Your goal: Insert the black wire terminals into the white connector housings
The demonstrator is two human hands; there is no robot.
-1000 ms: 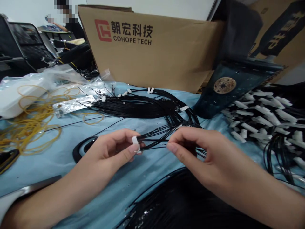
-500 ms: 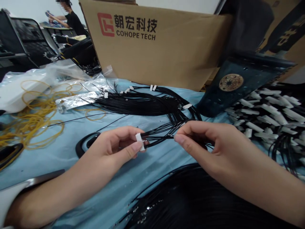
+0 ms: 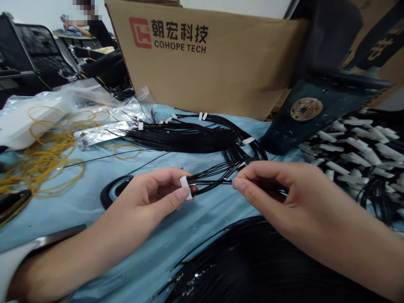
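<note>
A small white connector [image 3: 185, 187] is pinched between the thumb and fingers of my left hand [image 3: 154, 195]. Several thin black wires [image 3: 208, 182] run from its right side toward my right hand [image 3: 271, 183]. The thumb and forefinger of that hand are closed on a black wire with a bright metal tip [image 3: 227, 180], which points left at the connector and is a short way from it. My other right fingers are partly hidden behind the hand. Beyond both hands lies a bundle of black wires [image 3: 189, 136] with white connectors on some ends.
A large cardboard box [image 3: 214, 71] stands at the back, beside a dark blue cup [image 3: 284, 122]. Many white connectors [image 3: 356, 147] are heaped at right. Yellow rubber bands [image 3: 47, 155] lie at left. A thick black wire bundle [image 3: 268, 261] fills the front. A person [image 3: 101, 31] sits far left.
My right hand has shifted very slightly right, with the wire tip still at its fingertips. My left hand and the connector stay almost where they were.
</note>
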